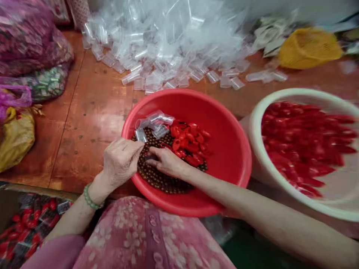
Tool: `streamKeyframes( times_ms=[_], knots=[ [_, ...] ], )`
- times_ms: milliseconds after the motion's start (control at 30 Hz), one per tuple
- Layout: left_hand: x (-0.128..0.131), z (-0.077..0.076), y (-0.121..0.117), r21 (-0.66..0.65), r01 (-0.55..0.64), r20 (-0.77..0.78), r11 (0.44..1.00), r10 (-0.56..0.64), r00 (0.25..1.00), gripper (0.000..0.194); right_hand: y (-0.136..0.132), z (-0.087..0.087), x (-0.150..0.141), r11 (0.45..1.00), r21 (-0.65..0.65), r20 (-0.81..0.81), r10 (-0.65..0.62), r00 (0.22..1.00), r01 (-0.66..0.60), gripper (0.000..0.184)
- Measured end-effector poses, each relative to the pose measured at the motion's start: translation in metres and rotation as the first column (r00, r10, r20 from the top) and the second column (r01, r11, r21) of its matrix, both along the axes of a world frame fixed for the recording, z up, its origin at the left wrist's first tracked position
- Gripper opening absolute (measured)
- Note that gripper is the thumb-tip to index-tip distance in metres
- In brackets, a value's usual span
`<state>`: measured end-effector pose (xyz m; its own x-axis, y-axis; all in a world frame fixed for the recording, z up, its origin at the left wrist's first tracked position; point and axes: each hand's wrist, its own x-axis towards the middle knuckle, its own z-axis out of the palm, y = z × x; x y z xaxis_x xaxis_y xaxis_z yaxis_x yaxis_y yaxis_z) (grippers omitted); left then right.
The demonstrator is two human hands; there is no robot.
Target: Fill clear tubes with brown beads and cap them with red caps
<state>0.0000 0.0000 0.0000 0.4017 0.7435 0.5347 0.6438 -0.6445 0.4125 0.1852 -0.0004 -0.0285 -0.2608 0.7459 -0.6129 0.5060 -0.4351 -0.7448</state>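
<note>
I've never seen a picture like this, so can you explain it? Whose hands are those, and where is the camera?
There's no machine here, just a person's bare hands: the left hand and the right hand. The camera is worn on the person's head and looks down, so you see what they see. On the wooden surface sits a red plastic basin holding brown beads, red pieces and small clear plastic bags. Beside it is a white-rimmed basin of more red pieces, and behind lies a heap of clear bags. Both hands meet over the beads, but whatever they hold is too small to tell.
</note>
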Motion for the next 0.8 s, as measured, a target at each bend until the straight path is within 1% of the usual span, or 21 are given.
streamKeyframes(
  times_ms=[100,167,200,267,333,367,433,500,600,667,733,800],
  knots=[
    [-0.003,0.01,-0.002,-0.05,0.09,-0.139,0.995,-0.096,0.986,0.015,-0.001,-0.006,0.006,0.987,-0.161,-0.03,0.019,0.999,-0.024,0.017],
    [-0.004,0.019,-0.003,-0.145,0.185,-0.195,0.972,-0.212,0.958,0.017,-0.002,-0.009,0.011,0.955,-0.291,-0.08,0.03,0.996,-0.052,0.014],
    [-0.004,0.023,-0.004,-0.211,0.24,-0.206,0.948,-0.283,0.937,0.018,-0.003,-0.01,0.013,0.932,-0.355,-0.113,0.03,0.993,-0.069,0.012],
    [-0.003,0.033,-0.005,-0.351,0.345,-0.216,0.871,-0.434,0.875,0.021,-0.004,-0.012,0.017,0.89,-0.445,-0.185,0.011,0.983,-0.093,0.009],
    [0.0,0.039,-0.006,-0.457,0.393,-0.24,0.798,-0.536,0.81,0.03,-0.005,-0.014,0.019,0.872,-0.481,-0.244,-0.031,0.969,-0.093,0.007],
    [0.002,0.04,-0.006,-0.489,0.397,-0.258,0.777,-0.563,0.785,0.037,-0.005,-0.016,0.02,0.869,-0.487,-0.272,-0.056,0.961,-0.087,0.007],
    [0.008,0.041,-0.005,-0.521,0.38,-0.297,0.764,-0.58,0.759,0.051,-0.005,-0.02,0.02,0.865,-0.495,-0.326,-0.099,0.94,-0.081,0.005],
    [0.015,0.038,-0.004,-0.535,0.353,-0.329,0.768,-0.574,0.75,0.055,-0.005,-0.023,0.018,0.862,-0.499,-0.377,-0.129,0.917,-0.084,0.004],
    [0.023,0.032,-0.001,-0.548,0.328,-0.336,0.769,-0.562,0.756,0.038,-0.006,-0.021,0.016,0.866,-0.493,-0.424,-0.153,0.892,-0.086,0.008],
    [0.024,0.03,0.002,-0.556,0.335,-0.269,0.76,-0.546,0.793,0.031,-0.006,-0.014,0.015,0.874,-0.479,-0.442,-0.159,0.883,-0.082,0.012],
    [0.023,0.031,0.004,-0.586,0.345,-0.133,0.733,-0.507,0.852,0.027,-0.005,-0.004,0.016,0.895,-0.443,-0.45,-0.162,0.878,-0.062,0.015],
    [0.021,0.033,0.007,-0.626,0.355,0.029,0.694,-0.435,0.9,0.02,-0.002,0.007,0.02,0.924,-0.382,-0.453,-0.165,0.876,-0.023,0.014]
  ],
)
